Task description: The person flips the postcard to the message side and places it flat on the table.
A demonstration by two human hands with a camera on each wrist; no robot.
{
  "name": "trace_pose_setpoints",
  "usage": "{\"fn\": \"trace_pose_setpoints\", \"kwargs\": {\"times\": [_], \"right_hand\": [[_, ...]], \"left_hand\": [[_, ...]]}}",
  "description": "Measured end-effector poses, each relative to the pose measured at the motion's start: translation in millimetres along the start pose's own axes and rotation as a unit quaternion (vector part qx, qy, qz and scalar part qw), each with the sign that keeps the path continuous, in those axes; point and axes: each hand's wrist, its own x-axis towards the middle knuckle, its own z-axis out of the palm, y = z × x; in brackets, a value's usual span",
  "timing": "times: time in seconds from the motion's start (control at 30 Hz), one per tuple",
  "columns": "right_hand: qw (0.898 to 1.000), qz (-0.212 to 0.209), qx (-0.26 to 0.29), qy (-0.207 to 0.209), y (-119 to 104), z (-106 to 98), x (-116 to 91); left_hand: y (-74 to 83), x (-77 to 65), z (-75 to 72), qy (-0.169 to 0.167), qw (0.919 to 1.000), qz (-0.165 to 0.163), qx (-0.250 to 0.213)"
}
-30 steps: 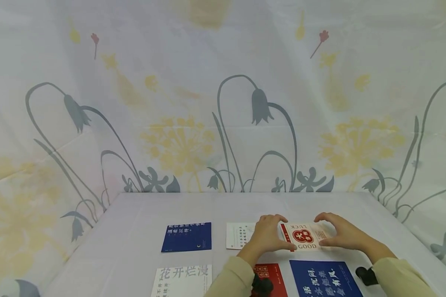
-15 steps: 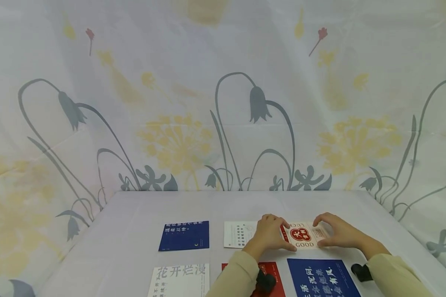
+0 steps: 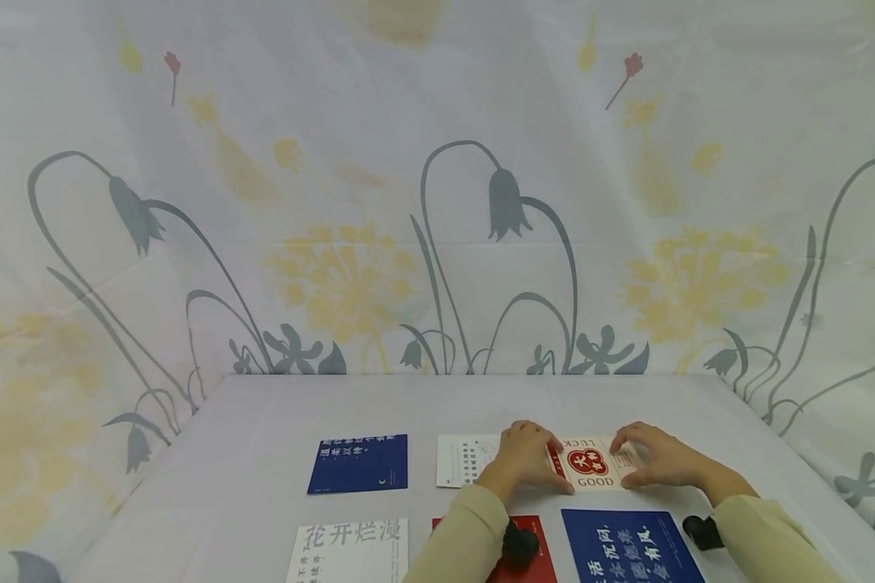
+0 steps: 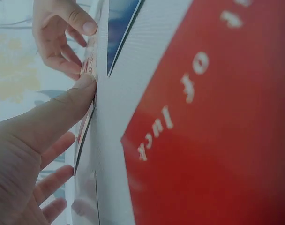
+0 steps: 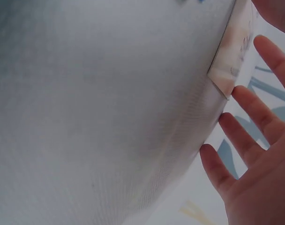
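Note:
A cream card with a red emblem and the words "GOOD LUCK" lies on the white table between both hands. My left hand touches its left end, thumb by the near corner and index finger by the far one. In the left wrist view the left thumb rests at the card's edge, with the other fingers extended. At the card's right end is my right hand, thumb and index finger touching it. The right wrist view shows the right fingers fairly straight, beside the card's corner.
Left of the hands lie a white printed card, a dark blue card and a white card. Nearer stand out a red card, partly under the left sleeve, and a blue card. A flower-print curtain hangs behind.
Both index fingertips have come down a little towards the cream card's far edge, the right one slightly inward. The whole head view has shifted a little; the cards lie as before.

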Motion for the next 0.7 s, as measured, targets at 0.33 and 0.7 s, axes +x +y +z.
{"fn": "trace_pose_setpoints", "kwargs": {"times": [0.33, 0.7], "right_hand": [[1.0, 0.024, -0.008, -0.007, -5.2, -1.7, 2.2], [0.999, 0.037, 0.001, 0.016, -4.4, 1.3, -1.4]], "left_hand": [[-0.1, 2.0, -3.8, 0.002, 0.9999, 0.0, -0.014], [4.4, 3.1, 0.9, 0.021, 0.9866, -0.011, -0.161]]}}
